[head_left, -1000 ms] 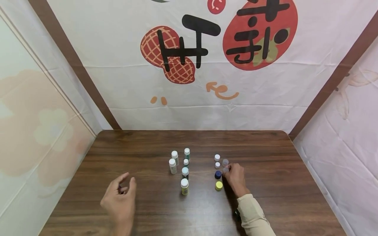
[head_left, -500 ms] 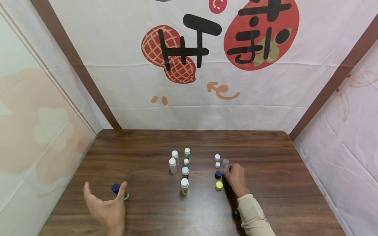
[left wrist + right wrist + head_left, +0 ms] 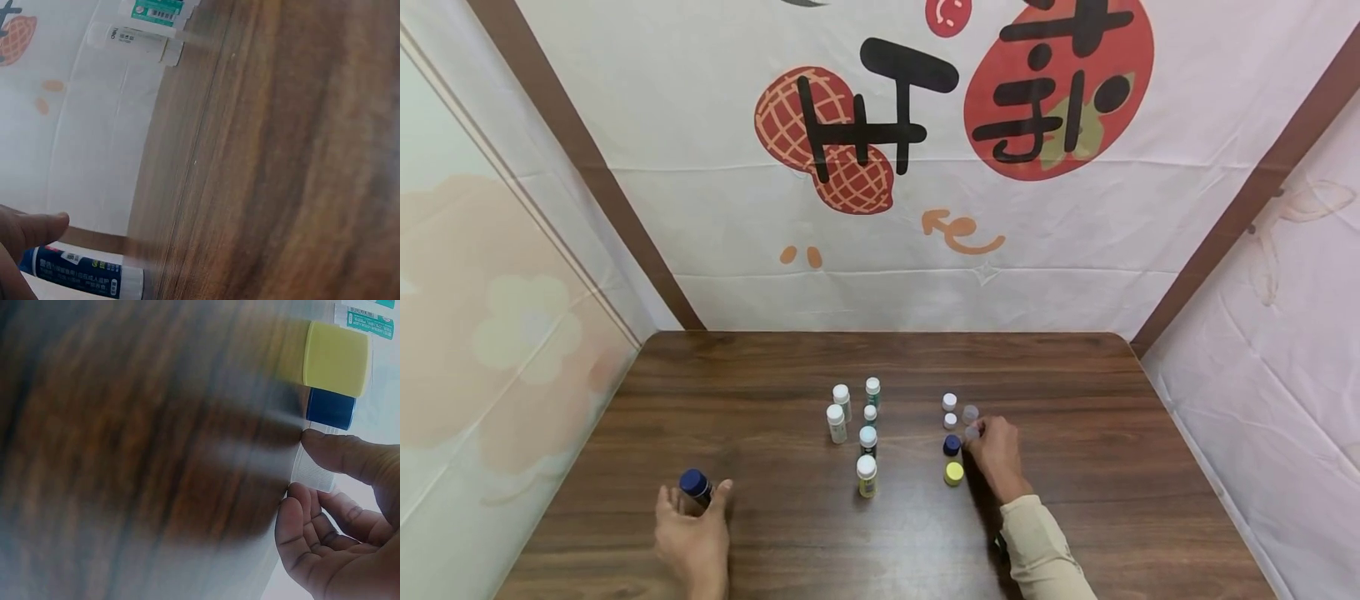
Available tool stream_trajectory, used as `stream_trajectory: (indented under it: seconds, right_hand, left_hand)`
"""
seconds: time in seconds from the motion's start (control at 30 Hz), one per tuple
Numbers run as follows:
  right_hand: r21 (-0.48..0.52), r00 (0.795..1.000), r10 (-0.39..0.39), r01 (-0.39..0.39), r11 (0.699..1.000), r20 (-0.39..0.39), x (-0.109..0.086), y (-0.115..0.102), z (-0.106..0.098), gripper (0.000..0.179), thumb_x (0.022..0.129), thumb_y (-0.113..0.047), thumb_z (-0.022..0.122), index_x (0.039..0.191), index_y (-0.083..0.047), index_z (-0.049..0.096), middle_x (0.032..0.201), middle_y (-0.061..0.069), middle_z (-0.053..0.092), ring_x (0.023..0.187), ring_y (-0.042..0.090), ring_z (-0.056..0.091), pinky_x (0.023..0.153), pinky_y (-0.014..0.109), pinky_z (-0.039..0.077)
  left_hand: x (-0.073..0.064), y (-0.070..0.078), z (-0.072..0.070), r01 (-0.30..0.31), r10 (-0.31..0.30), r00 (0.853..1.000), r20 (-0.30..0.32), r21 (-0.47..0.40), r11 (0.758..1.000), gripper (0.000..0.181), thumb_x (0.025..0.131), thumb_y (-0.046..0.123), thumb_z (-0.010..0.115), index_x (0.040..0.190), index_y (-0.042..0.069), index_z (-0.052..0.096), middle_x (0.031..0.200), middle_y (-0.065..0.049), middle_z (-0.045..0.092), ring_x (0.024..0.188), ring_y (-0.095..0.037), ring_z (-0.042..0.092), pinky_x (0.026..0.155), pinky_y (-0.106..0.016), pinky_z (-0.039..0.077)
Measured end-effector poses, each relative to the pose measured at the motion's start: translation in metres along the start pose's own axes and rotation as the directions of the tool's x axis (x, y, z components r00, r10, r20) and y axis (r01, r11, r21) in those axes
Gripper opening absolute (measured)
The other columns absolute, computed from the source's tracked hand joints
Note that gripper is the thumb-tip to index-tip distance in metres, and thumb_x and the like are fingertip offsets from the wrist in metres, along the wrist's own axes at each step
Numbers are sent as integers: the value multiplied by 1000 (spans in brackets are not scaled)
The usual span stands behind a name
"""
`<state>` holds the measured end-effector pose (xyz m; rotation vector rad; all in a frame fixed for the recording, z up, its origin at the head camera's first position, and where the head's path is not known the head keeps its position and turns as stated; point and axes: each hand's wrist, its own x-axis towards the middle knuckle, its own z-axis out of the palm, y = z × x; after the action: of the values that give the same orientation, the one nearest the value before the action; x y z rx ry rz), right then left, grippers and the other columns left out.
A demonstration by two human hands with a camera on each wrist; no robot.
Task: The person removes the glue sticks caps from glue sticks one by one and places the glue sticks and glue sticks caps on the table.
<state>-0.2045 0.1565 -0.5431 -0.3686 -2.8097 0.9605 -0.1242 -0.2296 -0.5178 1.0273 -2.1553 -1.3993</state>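
Note:
My left hand (image 3: pixel 692 537) is around a small upright bottle (image 3: pixel 697 487) with a navy cap, fingers on its left and thumb on its right. In the left wrist view the bottle (image 3: pixel 81 272) shows a dark blue label and a white base; the straight thumb (image 3: pixel 44 226) stands slightly off it. With thumb and fingertips, my right hand (image 3: pixel 997 454) pinches a clear ribbed cap (image 3: pixel 314 467) on the table. Beside that cap are a navy cap (image 3: pixel 952 445) and a yellow cap (image 3: pixel 953 474).
Several white-capped bottles stand mid-table, the nearest a yellow-labelled bottle (image 3: pixel 867 478). Two white caps (image 3: pixel 950 402) and another clear cap (image 3: pixel 970 413) lie beyond my right hand. A printed cloth (image 3: pixel 737 292) hangs behind the wooden table (image 3: pixel 760 358).
My left hand released the navy-capped bottle, spread and drew back to the left, then came back around it. The right hand has stayed at the clear cap.

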Motion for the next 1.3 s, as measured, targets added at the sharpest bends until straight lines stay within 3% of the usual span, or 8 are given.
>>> stream_trajectory:
  seconds: [0.13,0.23,0.37,0.67,0.8,1.03,1.2,1.3]
  right_hand:
    - [1,1000,4,-4,1000,2,-1,0,0,10,63,-3,74,71,-7,68,67,4,62,67,25,58,65,41,50]
    - [-5,1000,1,-1,1000,2,-1,0,0,11,63,-3,74,70,-7,68,66,3,61,67,25,58,64,40,50]
    - [-11,1000,-11,11,1000,-10,-1,1,0,11,62,-2,73,69,-8,68,65,2,62,65,24,58,62,39,50]
    - [9,1000,4,-4,1000,-3,-1,-1,0,12,62,-2,76,71,-6,68,65,2,62,64,22,57,60,38,49]
    - [0,1000,4,-4,1000,-3,0,0,0,13,62,-1,76,71,-6,68,65,2,61,64,22,56,61,38,49]
    - [-11,998,-52,52,999,-23,0,0,2,14,61,-1,74,73,-4,67,66,4,62,65,24,58,62,39,50]
    - [5,998,-68,68,998,-13,-2,0,0,23,63,-2,78,83,0,67,73,8,66,72,27,62,69,42,51]
    - [24,998,-66,66,998,-1,-4,-1,-2,27,63,0,78,87,2,67,79,11,68,77,29,64,73,43,51]
  left_hand:
    - [3,-2,4,-48,48,999,-9,20,999,72,81,21,79,139,-4,45,130,-29,53,121,-45,49,109,-50,28]
    - [4,-5,7,-89,90,996,-25,34,995,46,81,13,78,120,-4,60,113,-29,63,108,-47,57,103,-53,31]
    - [4,-8,10,-123,127,991,-44,79,989,24,81,10,77,95,-4,65,95,-29,67,94,-48,59,92,-56,33]
    - [3,-7,10,-128,130,991,-20,89,988,23,80,9,79,95,-5,69,96,-28,67,95,-48,62,94,-56,36]
    - [-4,3,13,-188,189,982,0,114,976,25,79,12,80,96,-3,71,92,-25,69,88,-42,65,85,-52,41]
    - [-20,25,17,-328,320,943,89,105,939,26,78,15,82,99,4,74,95,-12,73,75,1,61,72,-17,44]
    - [-28,35,20,-430,418,881,223,8,903,26,77,13,82,98,0,71,91,-16,72,80,-21,69,64,-4,43]
    - [-29,37,21,-444,430,865,259,-7,896,27,77,13,81,97,0,70,88,-16,72,75,-20,67,61,-9,46]
